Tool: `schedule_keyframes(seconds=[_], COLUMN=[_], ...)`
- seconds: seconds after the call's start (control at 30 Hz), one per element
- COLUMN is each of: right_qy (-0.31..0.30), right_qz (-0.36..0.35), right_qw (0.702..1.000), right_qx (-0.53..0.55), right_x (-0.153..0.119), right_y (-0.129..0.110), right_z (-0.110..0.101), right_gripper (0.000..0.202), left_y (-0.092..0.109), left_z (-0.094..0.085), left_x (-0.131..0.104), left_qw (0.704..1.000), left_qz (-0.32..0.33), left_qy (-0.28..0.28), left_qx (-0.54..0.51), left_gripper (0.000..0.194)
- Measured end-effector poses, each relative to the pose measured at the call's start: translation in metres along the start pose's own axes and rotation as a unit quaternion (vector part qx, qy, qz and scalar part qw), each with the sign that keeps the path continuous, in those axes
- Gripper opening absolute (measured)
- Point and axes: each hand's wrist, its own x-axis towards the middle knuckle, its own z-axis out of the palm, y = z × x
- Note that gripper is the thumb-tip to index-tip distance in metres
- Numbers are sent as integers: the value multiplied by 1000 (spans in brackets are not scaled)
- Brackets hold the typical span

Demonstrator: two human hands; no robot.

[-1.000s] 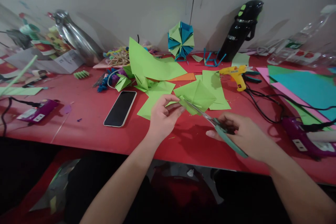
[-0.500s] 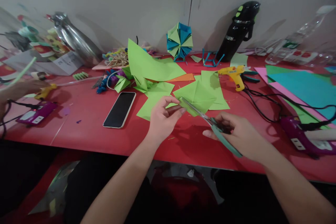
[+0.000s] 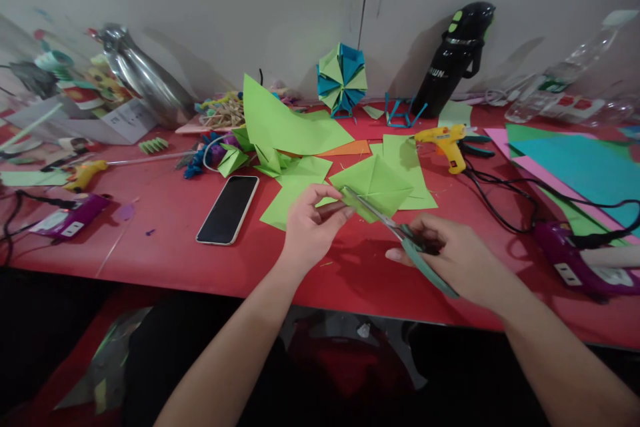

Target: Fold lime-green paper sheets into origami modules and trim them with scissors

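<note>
My left hand (image 3: 313, 223) pinches the left corner of a creased green paper (image 3: 375, 177) between thumb and fingers. In my right hand (image 3: 453, 253) are scissors (image 3: 425, 267) with green handles. Their blades lie across the lower left part of that paper, with the tips close to my left fingertips. Under and behind it rest more green sheets (image 3: 407, 160). A dark-screened phone (image 3: 229, 209) lies to the left of my left hand.
Yellow glue gun (image 3: 447, 143), purple power strips (image 3: 70, 217) (image 3: 575, 260) and cables lie at both sides. Behind stand a blue-green paper wheel (image 3: 343, 79), a black bottle (image 3: 453, 60), a steel jug (image 3: 143, 70) and a clear bottle (image 3: 565, 73). Coloured sheets (image 3: 580, 160) lie right.
Another person's hand at the far left has gone out of view, uncovering a yellow glue gun. My hands, the scissors and the paper have hardly moved.
</note>
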Motion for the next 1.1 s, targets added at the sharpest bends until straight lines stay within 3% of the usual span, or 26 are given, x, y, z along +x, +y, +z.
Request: schedule_keyframes(seconds=[0.27,0.47,0.57,0.63,0.7,0.77,0.93,1.1], right_qy=[37,167,251,271,235,196,92,90], right_qz=[-4,-3,12,27,14,21,52,45], right_qw=[997,973,952,956,972,979,949,942], right_qx=[63,162,174,110,23,-56,-296,-320], right_x=[-1,-4,-5,-5,-5,-5,1,7], right_y=[-12,-19,-15,-10,-5,-2,6,12], right_z=[9,-16,-38,-49,-56,-57,-50,-53], right_gripper=[50,48,48,53,56,59,46,36], left_y=[2,-3,11,31,51,65,65,62], left_z=[0,-2,-12,-23,-34,-42,-49,-45], left_x=[0,2,3,3,3,2,-2,-3], left_qw=[1000,999,978,916,869,871,958,979], left_qz=[-16,-15,111,254,330,307,116,38], left_qy=[0,29,63,44,34,21,-23,-34], left_qx=[-10,32,167,308,367,382,261,198], left_gripper=[26,26,17,16,24,26,30,29])
